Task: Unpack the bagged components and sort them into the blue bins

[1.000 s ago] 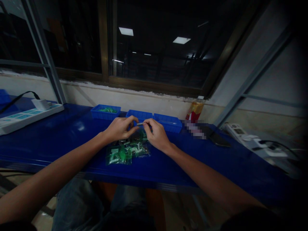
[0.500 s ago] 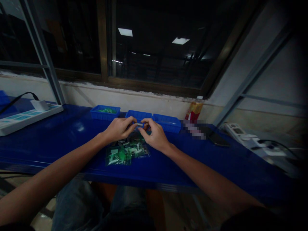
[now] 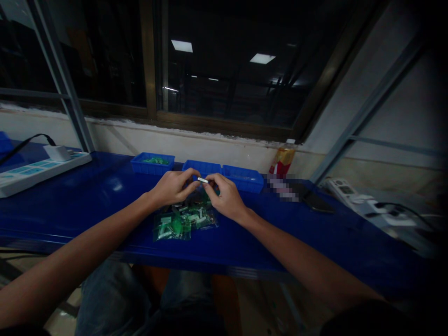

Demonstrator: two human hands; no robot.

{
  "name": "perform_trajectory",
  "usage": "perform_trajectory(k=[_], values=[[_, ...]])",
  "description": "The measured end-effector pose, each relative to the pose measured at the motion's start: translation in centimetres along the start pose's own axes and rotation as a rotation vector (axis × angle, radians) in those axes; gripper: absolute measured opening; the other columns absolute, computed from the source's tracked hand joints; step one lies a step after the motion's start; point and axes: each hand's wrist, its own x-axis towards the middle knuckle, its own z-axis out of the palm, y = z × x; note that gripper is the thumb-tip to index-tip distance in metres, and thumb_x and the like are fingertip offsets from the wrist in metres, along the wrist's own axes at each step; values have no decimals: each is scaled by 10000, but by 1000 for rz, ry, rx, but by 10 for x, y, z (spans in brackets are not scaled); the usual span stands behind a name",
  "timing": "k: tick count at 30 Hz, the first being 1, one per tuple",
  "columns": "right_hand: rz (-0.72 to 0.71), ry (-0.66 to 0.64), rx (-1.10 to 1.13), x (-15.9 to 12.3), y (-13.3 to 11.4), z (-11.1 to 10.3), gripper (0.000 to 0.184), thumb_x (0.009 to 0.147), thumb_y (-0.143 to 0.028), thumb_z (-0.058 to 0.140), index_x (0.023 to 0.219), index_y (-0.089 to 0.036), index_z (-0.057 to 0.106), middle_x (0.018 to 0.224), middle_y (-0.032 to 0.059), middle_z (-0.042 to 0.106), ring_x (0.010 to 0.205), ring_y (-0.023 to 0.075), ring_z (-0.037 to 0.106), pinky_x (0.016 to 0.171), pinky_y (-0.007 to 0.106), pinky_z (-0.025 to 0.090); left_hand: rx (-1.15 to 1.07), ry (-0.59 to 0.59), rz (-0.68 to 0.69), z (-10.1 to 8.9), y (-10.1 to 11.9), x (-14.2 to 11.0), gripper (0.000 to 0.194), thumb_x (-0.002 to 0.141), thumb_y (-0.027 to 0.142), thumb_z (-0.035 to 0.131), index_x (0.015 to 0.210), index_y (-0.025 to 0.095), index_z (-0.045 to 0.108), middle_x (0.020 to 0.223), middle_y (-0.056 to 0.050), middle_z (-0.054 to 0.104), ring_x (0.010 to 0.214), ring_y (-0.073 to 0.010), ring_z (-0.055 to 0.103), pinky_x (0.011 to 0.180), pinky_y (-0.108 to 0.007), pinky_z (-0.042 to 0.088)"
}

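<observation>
A small white strip-like piece [image 3: 203,180] is pinched between my two hands, above the blue table [image 3: 115,200]. My left hand [image 3: 177,186] has thumb and forefinger closed at its left end. At the other end, the fingertips of my right hand [image 3: 224,193] are closed on it. What exactly the piece is, I cannot make out. Below and nearer to me lie several clear plastic bags [image 3: 173,226] with green and white parts in them, partly hidden by my hands.
Along the wall stand a blue bin with green pieces [image 3: 153,163] and two more blue bins [image 3: 243,178]. A white power strip [image 3: 45,170] lies at left. On the right are a red-and-yellow bottle [image 3: 282,162], a dark phone [image 3: 318,203] and another power strip [image 3: 378,210].
The white piece has turned a little between my fingertips, and its bright face now shows more clearly. Both hands stay in nearly the same place.
</observation>
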Motion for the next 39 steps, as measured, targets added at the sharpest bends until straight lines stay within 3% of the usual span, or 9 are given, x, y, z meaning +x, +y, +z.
perform_trajectory(k=[4, 9, 16, 23, 28, 32, 35, 39], values=[[13, 10, -8, 1, 0, 0, 157, 870, -294, 418, 861, -181, 527, 761, 33, 571, 709, 150, 541, 642, 278, 416, -22, 9, 20, 1, 0, 0, 301, 849, 296, 441, 1116, 158, 470, 714, -3, 614, 534, -91, 549, 515, -207, 405], [14, -10, 0, 1, -1, 0, 187, 884, -289, 386, 818, -191, 530, 737, 28, 572, 705, 147, 540, 647, 282, 413, 30, 33, 38, 4, -1, 1, 231, 876, 285, 413, 1041, 158, 513, 701, -12, 622, 529, -93, 545, 508, -215, 394], [6, 20, 15, -1, 0, 0, 209, 813, -285, 512, 995, -184, 505, 751, 16, 565, 699, 141, 546, 658, 278, 431, 69, 18, 31, 5, -4, -1, 237, 902, 303, 363, 992, 155, 524, 761, -31, 635, 633, -117, 582, 569, -229, 418], [-41, -2, 3, 0, -2, -1, 143, 838, -278, 468, 893, -181, 558, 756, 26, 545, 725, 146, 534, 677, 281, 427, 106, -48, 17, 2, -2, 2, 334, 918, 324, 295, 822, 153, 565, 668, -23, 598, 616, -126, 568, 564, -233, 394], [28, 114, -101, 7, 30, -2, 173, 835, -303, 473, 817, -179, 591, 766, 45, 560, 756, 173, 528, 714, 311, 416, 157, -223, -81, 7, -9, 2, 374, 902, 399, 314, 825, 165, 594, 715, -47, 630, 658, -164, 595, 563, -251, 395], [93, 222, -297, 10, 71, -5, 167, 802, -310, 518, 801, -178, 620, 800, 69, 556, 832, 218, 507, 777, 358, 396, 127, -275, -124, 13, -16, 0, 298, 870, 393, 392, 910, 181, 598, 801, -57, 649, 730, -184, 605, 603, -269, 419], [119, 210, -357, 10, 87, -4, 179, 796, -326, 531, 815, -182, 635, 820, 74, 556, 842, 231, 501, 776, 367, 393, 117, -301, -112, 15, -18, -1, 271, 862, 372, 411, 908, 183, 600, 844, -61, 640, 797, -190, 592, 663, -288, 436], [131, 173, -357, 9, 89, 2, 205, 800, -355, 533, 849, -189, 643, 846, 72, 562, 863, 230, 503, 767, 361, 389, 128, -334, -89, 19, -20, -3, 290, 852, 371, 422, 925, 166, 614, 907, -84, 618, 898, -217, 561, 746, -326, 441]])
